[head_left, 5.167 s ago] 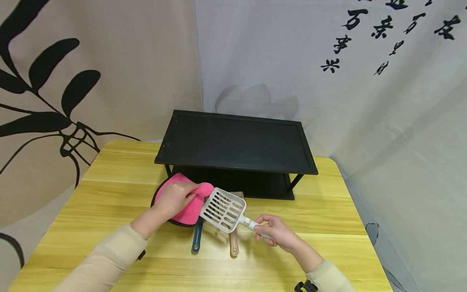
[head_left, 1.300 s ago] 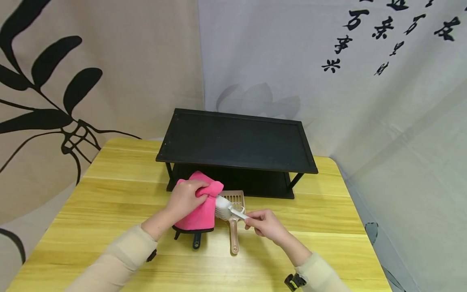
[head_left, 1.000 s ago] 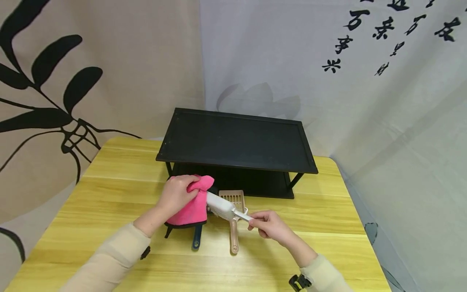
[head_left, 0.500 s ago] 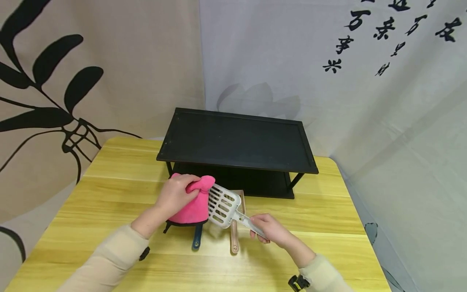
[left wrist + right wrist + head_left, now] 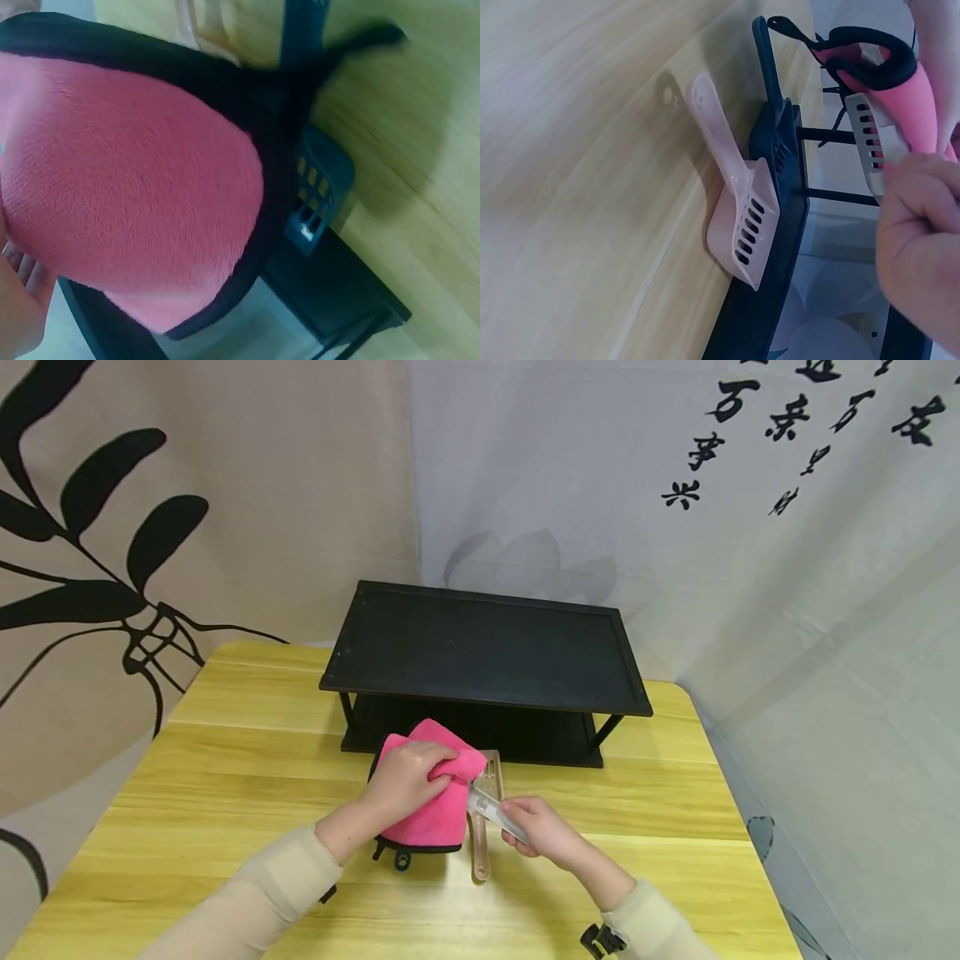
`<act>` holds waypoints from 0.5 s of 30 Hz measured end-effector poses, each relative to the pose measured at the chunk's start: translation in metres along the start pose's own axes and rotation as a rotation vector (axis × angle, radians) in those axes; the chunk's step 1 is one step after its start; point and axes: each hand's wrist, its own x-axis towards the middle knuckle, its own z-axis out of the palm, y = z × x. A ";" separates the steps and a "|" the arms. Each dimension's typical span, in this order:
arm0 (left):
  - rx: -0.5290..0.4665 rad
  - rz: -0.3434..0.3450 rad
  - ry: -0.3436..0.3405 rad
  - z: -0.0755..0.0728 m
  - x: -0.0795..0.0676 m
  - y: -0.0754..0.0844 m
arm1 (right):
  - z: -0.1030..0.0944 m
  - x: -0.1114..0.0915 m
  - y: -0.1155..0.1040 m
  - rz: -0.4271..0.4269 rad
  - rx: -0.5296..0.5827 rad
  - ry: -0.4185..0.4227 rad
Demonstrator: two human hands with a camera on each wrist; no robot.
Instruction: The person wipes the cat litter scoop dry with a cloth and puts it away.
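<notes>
White slotted litter scoop (image 5: 866, 142): held above the surface (image 5: 247, 760), in front of the black two-tier shelf (image 5: 487, 647), angled with handle toward the person's right.

Right grip (image 5: 543, 831) clamped on its handle, thumb on top, fingers curled under. Forearm comes in from lower right.

Left grip (image 5: 408, 781) clamped on the pink plush cloth (image 5: 438, 818), thumb and fingers bunching it at the top. Back of hand up, forearm in from lower left. Cloth has black edging plus a black loop (image 5: 791, 28), and lies over the scoop's slotted end.

Below, resting on the surface: beige-pink slotted scoop (image 5: 739, 214), and beside it a dark blue slotted scoop (image 5: 766, 67). Both handles point toward the person, blades toward the shelf. Can't tell if those two touch.

Hidden stuff: from the head, cloth covers nearly all of the white blade; only neck and part of handle show. Right wrist view gives the slotted edge next to the cloth, handle hidden by the hand. Blue scoop is down to its handle tip in the head view. Left wrist view is mostly cloth, loop blurred, left hand cut off at the frame edge. Can't tell how hard cloth presses on scoop.
</notes>
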 end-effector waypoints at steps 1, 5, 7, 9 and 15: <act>0.001 0.003 0.010 0.000 0.000 -0.002 | 0.000 0.000 0.000 -0.003 -0.007 -0.003; 0.031 -0.001 0.044 -0.004 0.001 -0.010 | -0.003 -0.003 0.000 -0.031 -0.035 -0.028; 0.050 -0.008 0.056 -0.005 0.000 -0.015 | -0.005 -0.005 0.000 -0.046 -0.038 -0.041; 0.062 -0.011 0.066 -0.007 0.000 -0.019 | -0.006 -0.006 -0.001 -0.055 -0.032 -0.055; 0.086 -0.026 0.092 -0.016 0.000 -0.029 | -0.012 -0.010 0.000 -0.063 -0.004 -0.079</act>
